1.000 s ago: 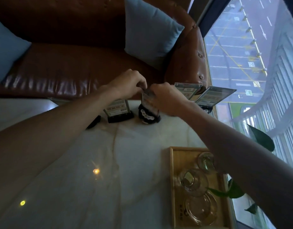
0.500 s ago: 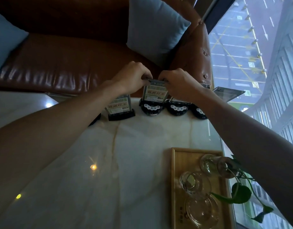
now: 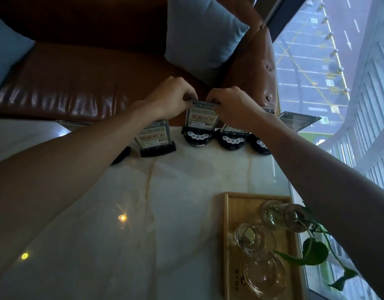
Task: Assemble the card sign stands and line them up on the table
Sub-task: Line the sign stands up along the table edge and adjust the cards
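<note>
A card sign stands upright in a round black base at the table's far edge. My left hand pinches its top left corner and my right hand pinches its top right corner. Left of it stands another card sign in a rectangular black base. To the right are two more round-based stands, partly hidden by my right forearm; the far one's card leans back flat. A loose black base lies at the left, half under my left arm.
The white marble table carries a wooden tray with glass cups and a glass vase with a green plant at the near right. A brown leather sofa with blue cushions is behind; a window is on the right.
The card went from tilted in my hands to upright in its round base. Both hands now pinch its top corners, and the view has shifted slightly.
</note>
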The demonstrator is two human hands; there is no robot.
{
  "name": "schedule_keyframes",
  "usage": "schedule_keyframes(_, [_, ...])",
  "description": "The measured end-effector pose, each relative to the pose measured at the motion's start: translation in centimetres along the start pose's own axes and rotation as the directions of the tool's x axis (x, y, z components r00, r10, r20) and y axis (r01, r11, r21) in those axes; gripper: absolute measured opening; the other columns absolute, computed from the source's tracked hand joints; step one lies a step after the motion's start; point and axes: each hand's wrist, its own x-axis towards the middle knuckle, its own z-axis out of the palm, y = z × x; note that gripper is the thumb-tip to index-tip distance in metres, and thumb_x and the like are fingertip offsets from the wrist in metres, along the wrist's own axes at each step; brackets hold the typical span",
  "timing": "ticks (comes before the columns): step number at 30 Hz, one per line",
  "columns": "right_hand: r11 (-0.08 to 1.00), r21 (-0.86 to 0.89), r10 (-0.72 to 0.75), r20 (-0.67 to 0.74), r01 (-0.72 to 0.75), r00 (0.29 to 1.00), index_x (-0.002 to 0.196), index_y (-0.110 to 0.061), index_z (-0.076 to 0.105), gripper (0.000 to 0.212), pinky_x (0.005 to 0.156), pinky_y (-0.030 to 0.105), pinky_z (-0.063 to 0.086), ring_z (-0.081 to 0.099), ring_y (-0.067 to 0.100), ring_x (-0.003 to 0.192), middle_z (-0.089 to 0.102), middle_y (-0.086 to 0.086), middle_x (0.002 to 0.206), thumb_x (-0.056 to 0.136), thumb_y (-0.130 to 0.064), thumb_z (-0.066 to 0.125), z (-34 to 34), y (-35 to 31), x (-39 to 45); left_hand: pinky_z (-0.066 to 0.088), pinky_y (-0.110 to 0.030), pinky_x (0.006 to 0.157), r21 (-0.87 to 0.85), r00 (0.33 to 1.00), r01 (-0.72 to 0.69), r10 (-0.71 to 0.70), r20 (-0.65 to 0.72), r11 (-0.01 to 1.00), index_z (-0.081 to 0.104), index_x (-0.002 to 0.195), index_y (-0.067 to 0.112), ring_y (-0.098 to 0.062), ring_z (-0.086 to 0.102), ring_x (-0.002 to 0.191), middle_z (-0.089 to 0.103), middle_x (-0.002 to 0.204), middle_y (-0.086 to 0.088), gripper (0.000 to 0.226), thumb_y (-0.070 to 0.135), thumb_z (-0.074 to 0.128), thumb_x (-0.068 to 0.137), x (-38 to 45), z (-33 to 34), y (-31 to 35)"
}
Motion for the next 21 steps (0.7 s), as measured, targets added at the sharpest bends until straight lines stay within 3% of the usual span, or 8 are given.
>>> schedule_keyframes(6, [1.0, 0.009, 0.03, 0.029, -0.03, 0.999, 0.106, -0.024, 0.064, 0.027, 0.067, 0.044, 0.059, 0.067, 0.032, 0.08, 0.07, 0.012, 0.098, 0.089, -0.01, 0.048, 0.1, -0.3, 0.3, 0.056, -0.038, 0.083, -0.047, 0.994, 0.087, -0.083, 0.074, 0.995, 0.074, 0.116, 0.023, -0.014, 0.067, 0.095, 0.073, 0.103, 0.003, 0.029, 0.032, 0.074, 0.089, -1.5, -1.1, -0.3])
schedule_keyframes(9, [0.999, 0.031, 0.033, 0.034, -0.034, 0.999, 0.121, -0.02, 0.061, 0.032, 0.075, 0.041, 0.058, 0.068, 0.033, 0.091, 0.069, 0.013, 0.109, 0.09, -0.015, 0.054, 0.0, -0.4, 0.4, 0.051, -0.031, 0.081, -0.006, 0.968, 0.143, -0.138, 0.211, 0.99, 0.07, 0.121, 0.024, -0.012, 0.065, 0.1, 0.071, 0.106, 0.006, 0.044, 0.047, 0.076, 0.084, -3.1, -2.5, -1.1])
schedule_keyframes(12, [0.998, 0.061, 0.0, -0.138, 0.009, 0.99, 0.132, -0.015, 0.057, 0.042, 0.086, 0.038, 0.051, 0.062, 0.03, 0.108, 0.063, 0.01, 0.124, 0.091, -0.023, 0.061, 0.0, -2.0, 0.1, 0.052, -0.03, 0.08, 0.069, 0.921, 0.174, -0.187, 0.341, 0.982, 0.07, 0.118, 0.024, -0.01, 0.064, 0.097, 0.071, 0.106, 0.008, 0.053, 0.051, 0.083, 0.075, -5.0, -4.0, -2.5])
schedule_keyframes(14, [0.995, 0.054, -0.07, -0.252, 0.086, 0.965, 0.129, -0.013, 0.06, 0.037, 0.088, 0.04, 0.05, 0.059, 0.028, 0.111, 0.063, 0.009, 0.124, 0.093, -0.023, 0.059, 0.2, -4.2, -0.3, 0.051, -0.03, 0.074, 0.153, 0.891, 0.161, -0.21, 0.403, 0.975, 0.074, 0.11, 0.022, -0.008, 0.064, 0.088, 0.072, 0.103, 0.007, 0.044, 0.041, 0.087, 0.072, -6.0, -4.5, -3.7])
schedule_keyframes(15, [0.99, 0.052, -0.112, -0.245, 0.128, 0.963, 0.125, -0.014, 0.063, 0.034, 0.088, 0.04, 0.05, 0.058, 0.026, 0.111, 0.064, 0.008, 0.122, 0.093, -0.022, 0.059, 0.3, -5.6, -0.5, 0.049, -0.029, 0.071, 0.184, 0.884, 0.159, -0.223, 0.41, 0.97, 0.074, 0.105, 0.021, -0.007, 0.063, 0.085, 0.072, 0.101, 0.005, 0.039, 0.036, 0.088, 0.072, -6.5, -4.7, -4.2])
schedule_keyframes(18, [0.968, 0.006, -0.251, -0.018, 0.251, 0.968, 0.117, -0.016, 0.067, 0.027, 0.087, 0.041, 0.052, 0.062, 0.024, 0.105, 0.069, 0.005, 0.115, 0.092, -0.022, 0.057, 1.6, -8.9, -0.1, 0.051, -0.033, 0.073, 0.212, 0.901, 0.156, -0.227, 0.37, 0.965, 0.075, 0.104, 0.018, -0.015, 0.064, 0.088, 0.072, 0.099, 0.001, 0.033, 0.025, 0.087, 0.074, -7.7, -4.7, -5.0])
schedule_keyframes(21, [0.967, -0.056, -0.234, 0.192, 0.248, 0.953, 0.12, -0.018, 0.064, 0.028, 0.08, 0.034, 0.047, 0.065, 0.025, 0.102, 0.069, 0.005, 0.112, 0.094, -0.023, 0.057, 3.0, -11.1, 0.6, 0.049, -0.034, 0.075, 0.172, 0.943, 0.145, -0.188, 0.274, 0.974, 0.077, 0.107, 0.018, -0.018, 0.065, 0.091, 0.074, 0.099, 0.001, 0.024, 0.019, 0.08, 0.083, -8.8, -4.6, -5.6])
